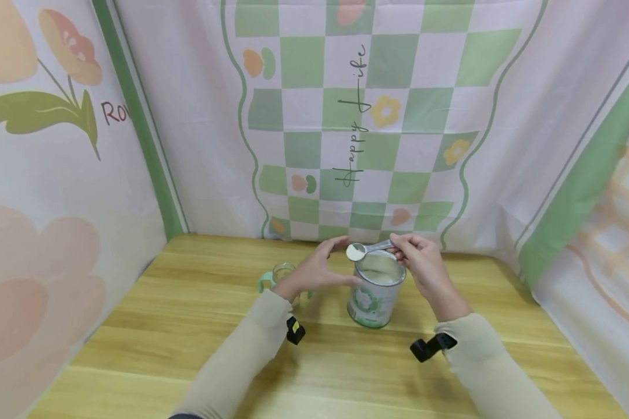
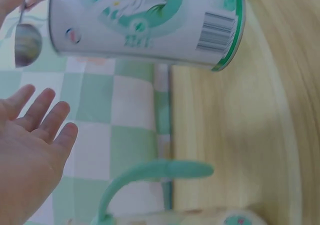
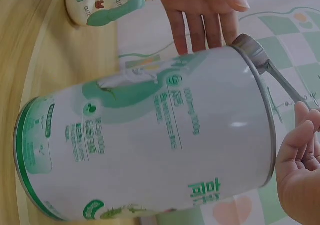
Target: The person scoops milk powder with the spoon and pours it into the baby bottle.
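Head view: right hand (image 1: pixel 421 265) pinches spoon (image 1: pixel 364 250) handle, heaped bowl pointing left over open tin (image 1: pixel 375 288) rim; left hand (image 1: pixel 317 270), fingers relaxed, nearer bottle (image 1: pixel 283 273).

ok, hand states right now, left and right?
Left hand: open, fingers straight, beside the tin, holding nothing.
Right hand: pinching the spoon handle above the tin.

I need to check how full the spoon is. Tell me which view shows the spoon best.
The head view: the spoon, pinched by the right hand, shows its bowl heaped with white powder above the open can. The right wrist view shows only its handle and the bowl's edge; the left wrist view shows the bowl's blurred underside.
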`<state>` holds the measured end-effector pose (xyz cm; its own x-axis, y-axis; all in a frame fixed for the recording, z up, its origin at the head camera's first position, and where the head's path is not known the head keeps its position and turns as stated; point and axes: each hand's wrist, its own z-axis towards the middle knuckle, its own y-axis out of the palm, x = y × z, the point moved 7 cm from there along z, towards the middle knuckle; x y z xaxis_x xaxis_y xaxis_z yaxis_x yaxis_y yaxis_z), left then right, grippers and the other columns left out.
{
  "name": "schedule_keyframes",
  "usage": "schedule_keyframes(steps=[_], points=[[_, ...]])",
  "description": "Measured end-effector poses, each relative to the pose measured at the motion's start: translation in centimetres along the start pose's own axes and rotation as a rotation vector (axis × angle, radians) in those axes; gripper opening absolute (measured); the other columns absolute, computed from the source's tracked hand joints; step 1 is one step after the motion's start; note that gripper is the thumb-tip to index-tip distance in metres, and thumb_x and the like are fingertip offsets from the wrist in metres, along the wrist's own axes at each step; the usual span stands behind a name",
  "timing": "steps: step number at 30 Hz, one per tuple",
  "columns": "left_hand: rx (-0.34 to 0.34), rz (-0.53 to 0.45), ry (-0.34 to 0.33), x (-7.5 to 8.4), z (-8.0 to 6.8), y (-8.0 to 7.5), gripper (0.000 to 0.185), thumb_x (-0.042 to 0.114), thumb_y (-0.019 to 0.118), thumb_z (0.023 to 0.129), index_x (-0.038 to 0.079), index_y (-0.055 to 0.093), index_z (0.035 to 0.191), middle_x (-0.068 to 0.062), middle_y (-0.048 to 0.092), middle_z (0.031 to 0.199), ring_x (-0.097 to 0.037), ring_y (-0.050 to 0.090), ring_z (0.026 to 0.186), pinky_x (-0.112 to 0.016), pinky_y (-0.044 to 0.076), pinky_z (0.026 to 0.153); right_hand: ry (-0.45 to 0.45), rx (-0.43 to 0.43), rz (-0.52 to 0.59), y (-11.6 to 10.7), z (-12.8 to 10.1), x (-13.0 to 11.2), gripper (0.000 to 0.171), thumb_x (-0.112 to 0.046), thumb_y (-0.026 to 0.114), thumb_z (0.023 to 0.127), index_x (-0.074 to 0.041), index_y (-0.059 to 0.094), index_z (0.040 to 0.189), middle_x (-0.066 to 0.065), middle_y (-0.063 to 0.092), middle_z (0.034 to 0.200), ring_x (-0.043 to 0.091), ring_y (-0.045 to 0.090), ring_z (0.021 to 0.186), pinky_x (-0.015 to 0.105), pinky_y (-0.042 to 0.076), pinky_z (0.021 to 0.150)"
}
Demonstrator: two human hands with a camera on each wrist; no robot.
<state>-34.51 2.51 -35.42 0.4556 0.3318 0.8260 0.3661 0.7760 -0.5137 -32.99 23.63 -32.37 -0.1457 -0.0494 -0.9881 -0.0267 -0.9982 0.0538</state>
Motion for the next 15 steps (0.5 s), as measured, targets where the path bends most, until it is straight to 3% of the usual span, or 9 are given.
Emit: schedule_keyframes(steps=[4,7,15], points=[[0.012,0.011,0.037,0.3,-0.5,-1.3,0.098,0.043,0.086,0.079,0.010,0.033,0.155,-0.006,0.044,0.151,-0.025,0.040,0.140,-0.042,0.030,0.116,0.003,-0.003,0.003,0.8,0.1,0.1,0.017,-0.022,0.069,0.098,-0.007,0.067,0.089,-0.002,0.067,0.079,0.006,0.056,0.070,0.017,0.050,0.063],[0.011,0.009,0.037,0.4,-0.9,-2.0,0.096,0.043,0.085,0.080,0.011,0.034,0.155,-0.009,0.044,0.152,-0.024,0.040,0.140,-0.040,0.028,0.117,0.000,-0.006,-0.013,1.3,0.2,0.1,0.017,-0.022,0.068,0.098,-0.007,0.067,0.090,-0.002,0.067,0.080,0.006,0.057,0.070,0.017,0.051,0.065],[0.038,0.028,-0.012,-0.3,-1.9,-3.7,0.097,0.050,0.085,0.077,0.017,0.036,0.155,0.000,0.042,0.154,-0.019,0.038,0.140,-0.042,0.030,0.115,-0.019,-0.046,-0.093,3.5,0.4,0.1,0.028,-0.025,0.066,0.099,0.002,0.063,0.102,0.002,0.067,0.086,0.008,0.059,0.074,0.021,0.054,0.071]])
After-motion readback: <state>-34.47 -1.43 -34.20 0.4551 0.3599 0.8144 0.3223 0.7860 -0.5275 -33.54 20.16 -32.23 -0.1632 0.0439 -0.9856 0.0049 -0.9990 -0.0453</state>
